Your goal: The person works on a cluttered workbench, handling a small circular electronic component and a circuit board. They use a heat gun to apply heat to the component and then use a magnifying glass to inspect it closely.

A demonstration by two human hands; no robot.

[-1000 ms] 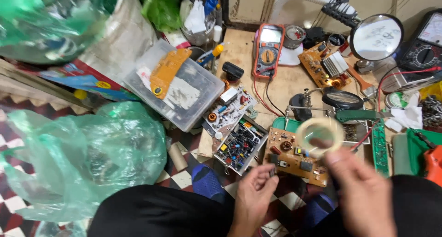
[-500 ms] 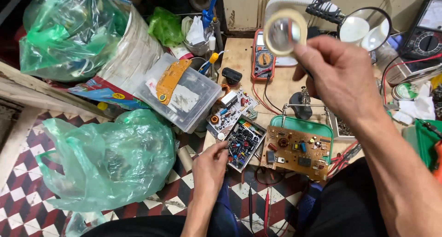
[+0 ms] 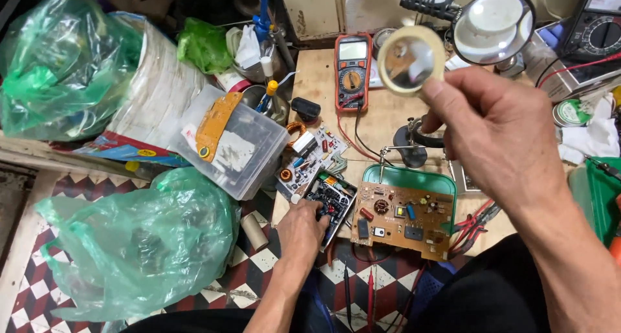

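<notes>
Head view, looking down on a cluttered wooden tabletop (image 3: 317,81). Right hand (image 3: 498,136) raised above the tabletop, thumb and fingertips pinching the rim of a roll of pale tape (image 3: 411,60); roll held just left of a round magnifier lens (image 3: 493,27), overlapping its rim, the far edge of the tabletop showing through the core. Forearm cut off at the lower right corner. Left hand (image 3: 301,228) low at the near edge of the tabletop, fingers curled onto a dark circuit board (image 3: 331,202); fingertips partly hidden, so grip on the board not clear. Brown circuit board (image 3: 404,220) lying on a teal tray (image 3: 407,178), just right of the dark board. Red multimeter (image 3: 352,71) flat near the far edge. Clear plastic box (image 3: 233,149) overhanging the left edge, an orange board on its lid. Green plastic bag (image 3: 139,242) on the checkered floor, left of the tabletop. Second meter at the far right corner, cut off by the frame.
</notes>
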